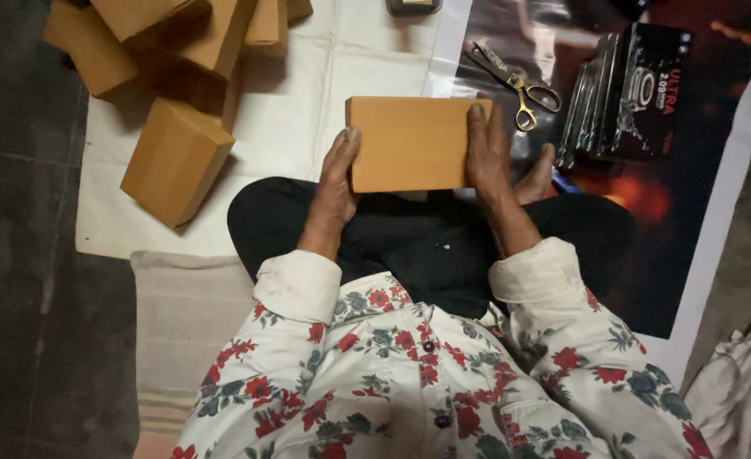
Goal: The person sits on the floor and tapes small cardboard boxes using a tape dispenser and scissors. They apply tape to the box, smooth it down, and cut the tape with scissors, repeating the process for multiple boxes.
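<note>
A plain brown cardboard box [409,143] is held flat above my lap, over my crossed legs in black trousers. My left hand [338,174] grips its left edge, thumb on top. My right hand [488,151] lies over its right end, fingers spread on the top face. The box is closed, with no tape or label showing.
A heap of similar brown boxes [176,157] lies at the upper left on a white sheet [299,110]. Gold-handled scissors [520,85] and a stack of black glossy packets [630,93] rest on a dark printed banner at the right. A bare foot [539,177] sticks out beside my right hand.
</note>
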